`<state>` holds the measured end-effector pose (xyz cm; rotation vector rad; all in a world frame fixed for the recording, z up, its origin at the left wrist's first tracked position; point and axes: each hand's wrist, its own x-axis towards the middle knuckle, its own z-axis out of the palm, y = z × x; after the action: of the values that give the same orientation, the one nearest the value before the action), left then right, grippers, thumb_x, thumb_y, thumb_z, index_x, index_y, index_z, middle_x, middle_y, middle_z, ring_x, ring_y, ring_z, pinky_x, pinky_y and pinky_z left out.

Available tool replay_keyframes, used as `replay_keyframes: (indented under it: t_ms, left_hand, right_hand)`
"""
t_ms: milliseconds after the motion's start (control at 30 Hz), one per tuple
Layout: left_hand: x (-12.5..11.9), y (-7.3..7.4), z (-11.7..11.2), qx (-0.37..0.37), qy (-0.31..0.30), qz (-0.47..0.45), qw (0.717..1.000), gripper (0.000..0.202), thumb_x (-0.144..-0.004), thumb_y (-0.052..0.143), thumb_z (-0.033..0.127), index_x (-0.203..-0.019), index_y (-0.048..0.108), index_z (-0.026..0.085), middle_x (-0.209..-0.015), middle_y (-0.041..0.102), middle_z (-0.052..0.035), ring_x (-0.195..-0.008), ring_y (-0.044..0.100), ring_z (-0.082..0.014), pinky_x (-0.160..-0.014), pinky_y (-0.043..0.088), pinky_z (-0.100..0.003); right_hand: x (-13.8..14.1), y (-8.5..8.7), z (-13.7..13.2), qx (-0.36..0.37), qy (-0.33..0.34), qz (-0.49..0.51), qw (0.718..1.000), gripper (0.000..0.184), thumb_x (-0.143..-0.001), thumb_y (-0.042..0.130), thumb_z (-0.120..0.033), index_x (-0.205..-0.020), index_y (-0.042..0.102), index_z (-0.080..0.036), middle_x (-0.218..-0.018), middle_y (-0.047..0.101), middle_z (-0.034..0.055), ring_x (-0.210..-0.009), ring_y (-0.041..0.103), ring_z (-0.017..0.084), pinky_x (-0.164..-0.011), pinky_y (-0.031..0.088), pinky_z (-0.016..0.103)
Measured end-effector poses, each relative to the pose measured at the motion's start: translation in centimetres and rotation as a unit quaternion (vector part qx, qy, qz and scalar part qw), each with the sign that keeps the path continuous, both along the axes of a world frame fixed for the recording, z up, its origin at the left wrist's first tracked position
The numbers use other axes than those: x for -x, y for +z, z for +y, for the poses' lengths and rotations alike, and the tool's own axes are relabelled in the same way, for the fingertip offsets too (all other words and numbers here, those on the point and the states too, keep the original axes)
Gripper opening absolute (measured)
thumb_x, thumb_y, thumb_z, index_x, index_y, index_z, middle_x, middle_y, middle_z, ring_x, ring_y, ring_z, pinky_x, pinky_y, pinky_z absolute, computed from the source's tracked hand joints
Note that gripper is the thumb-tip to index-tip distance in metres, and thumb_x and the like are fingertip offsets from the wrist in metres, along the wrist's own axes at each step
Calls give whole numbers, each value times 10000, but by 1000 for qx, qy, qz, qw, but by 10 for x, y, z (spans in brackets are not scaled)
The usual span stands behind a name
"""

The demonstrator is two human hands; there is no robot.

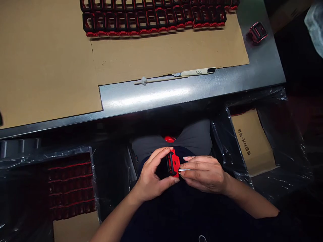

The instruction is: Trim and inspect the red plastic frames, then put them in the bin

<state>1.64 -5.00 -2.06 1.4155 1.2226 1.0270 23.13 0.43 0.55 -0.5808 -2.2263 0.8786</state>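
left hand (151, 176): grip wrapped around red-and-black plastic frame (174, 163) | right hand (203, 174): just beside frame, narrow pinch on thin metal tool (183, 170), its tip touching frame

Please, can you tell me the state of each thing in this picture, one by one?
Left hand: holding the red-and-black plastic frame.
Right hand: pinching a thin metal tool at that frame.
Rows of frames: packed side by side on the cardboard sheet.
Loose frame: lying alone on the steel table.
Tool labelled A55: lying along the cardboard edge.
Cotton-tipped stick: lying beside that edge.
Stacked frames: sitting in a plastic-lined bin.
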Motion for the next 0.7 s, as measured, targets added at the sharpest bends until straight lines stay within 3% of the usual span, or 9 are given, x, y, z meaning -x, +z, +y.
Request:
replay_keyframes:
  t_ms: [133,200,300,400,467,533,600,667,700]
  left_hand:
    - [-1,-6,-5,44,50,-167,984,702,-767,834,341,-1388,511,289,-1403,598,-132,-1272,612,-286,-1074,514,-453]
    - [-1,-7,-6,54,72,-239,967,669,-791,815,317,-1382,502,293,-1443,575,-127,-1295,602,-271,-1074,519,-418]
    - [-2,-3,-7,23,92,-274,957,637,-788,816,260,-1351,518,286,-1456,575,-104,-1321,583,-240,-1094,502,-364]
    - [-3,-1,-9,-6,111,-265,958,637,-774,829,241,-1332,526,279,-1455,579,-94,-1309,594,-220,-1101,493,-335]
    - [-3,-2,-12,-32,126,-247,960,639,-770,834,241,-1328,526,279,-1453,580,-89,-1307,595,-218,-1104,492,-342]
    - [-2,-5,-14,-68,137,-216,964,675,-774,830,250,-1364,504,282,-1443,582,-89,-1311,590,-224,-1100,498,-364]
    - [0,-10,-16,-109,142,-166,970,746,-782,820,274,-1432,454,280,-1418,593,-104,-1315,583,-243,-1093,506,-409]
    - [4,-13,-15,-146,138,-93,975,801,-792,807,291,-1485,405,274,-1377,615,-127,-1314,576,-276,-1089,498,-491]
    - [6,-14,-14,-162,131,-54,977,817,-794,802,300,-1499,391,267,-1353,627,-137,-1309,574,-294,-1084,491,-532]
  right_hand:
    - [2,3,17,22,-108,27,994,146,-817,724,-98,-937,679,-167,-853,788,60,-749,753,161,-763,633,280]
    - [1,0,46,2,-190,11,982,211,-797,750,-153,-994,683,-193,-902,779,58,-767,733,184,-700,614,309]
    - [1,-14,112,-55,-313,-35,947,231,-795,747,-273,-1008,702,-196,-887,750,57,-690,667,190,-605,562,322]
    - [4,-33,177,-96,-334,-119,930,226,-796,708,-328,-974,716,-190,-896,747,68,-802,657,234,-736,544,382]
    - [10,-37,198,-100,-343,-148,922,211,-802,683,-327,-964,722,-197,-958,754,81,-928,652,271,-839,522,424]
    - [17,-32,192,-98,-371,-123,915,217,-812,672,-333,-976,723,-200,-1064,748,97,-1036,641,295,-901,505,451]
    - [24,-18,160,-59,-391,-64,916,214,-835,657,-336,-981,725,-196,-1113,740,106,-1062,653,294,-898,519,449]
    - [31,-1,115,75,-336,-18,939,180,-876,618,-302,-949,736,-187,-962,770,82,-890,713,239,-791,565,383]
    - [34,6,92,194,-235,-18,952,184,-883,616,-288,-964,742,-182,-901,780,66,-812,730,210,-727,579,335]
